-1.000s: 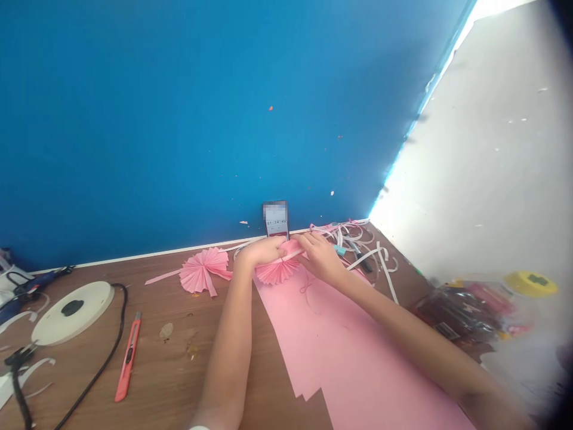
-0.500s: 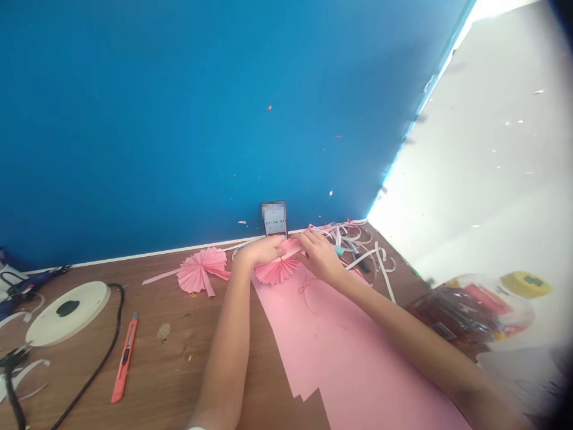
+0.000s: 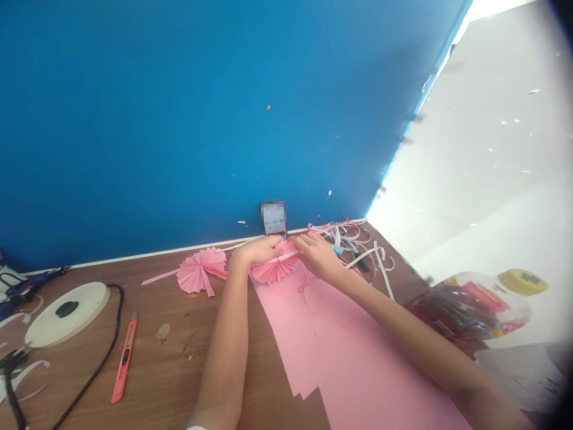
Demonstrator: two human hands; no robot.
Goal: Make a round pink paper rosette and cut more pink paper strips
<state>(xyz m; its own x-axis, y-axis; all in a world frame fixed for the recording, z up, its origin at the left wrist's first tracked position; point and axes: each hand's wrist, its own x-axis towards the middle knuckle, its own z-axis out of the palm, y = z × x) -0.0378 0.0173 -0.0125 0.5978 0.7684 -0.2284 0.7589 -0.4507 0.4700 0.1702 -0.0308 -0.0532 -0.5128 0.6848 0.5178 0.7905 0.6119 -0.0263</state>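
Note:
Both my hands reach far across the wooden table [image 3: 170,370] to a pleated pink paper fan [image 3: 273,272] lying at the far end of a stack of pink paper sheets [image 3: 340,358]. My left hand [image 3: 257,251] pinches the fan's top edge from the left, fingers closed on it. My right hand [image 3: 317,255] grips the same top edge from the right, fingers curled. A second finished pink fan [image 3: 201,270] with a paper strip lies to the left. A thin thread loop [image 3: 307,286] rests on the pink sheets below my right hand.
A phone [image 3: 274,218] leans on the blue wall behind the fan. White paper strips and pens [image 3: 358,248] are piled at the right corner. An orange utility knife [image 3: 124,358], a black cable and a white round device [image 3: 67,306] lie left. A clear jar with yellow lid [image 3: 474,304] stands right.
Both hands stay on the fan with almost no motion. The view has shifted slightly, so the objects on the left sit a little further left.

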